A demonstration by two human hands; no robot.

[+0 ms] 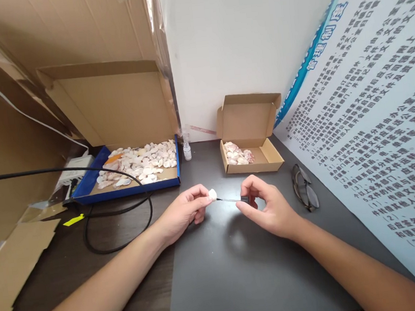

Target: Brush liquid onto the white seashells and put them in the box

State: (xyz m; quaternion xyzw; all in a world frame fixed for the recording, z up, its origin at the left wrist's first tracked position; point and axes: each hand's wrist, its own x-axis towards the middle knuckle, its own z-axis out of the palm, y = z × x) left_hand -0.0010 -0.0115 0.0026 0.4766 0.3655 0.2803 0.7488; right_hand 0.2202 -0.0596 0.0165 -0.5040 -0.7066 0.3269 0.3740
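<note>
A small white seashell (212, 194) is pinched between the thumb and fingers of my left hand (188, 207), above the dark mat. My right hand (266, 206) grips a small brush (229, 200) by its black cap-like handle. The thin stem points left, and its dark tip is at the lower edge of the shell; whether it touches cannot be made out. Many pale shells (149, 161) lie in a blue-sided cardboard box (129, 189) at the left back. Several pinkish shells (235, 153) sit in the left part of a smaller cardboard box (257, 167).
A small clear labelled bottle (187, 151) stands between the boxes. Folded glasses (305, 188) lie to the right. A black cable (120, 246) loops across the left side, near a white device (75, 169). A printed poster (373, 108) borders the right.
</note>
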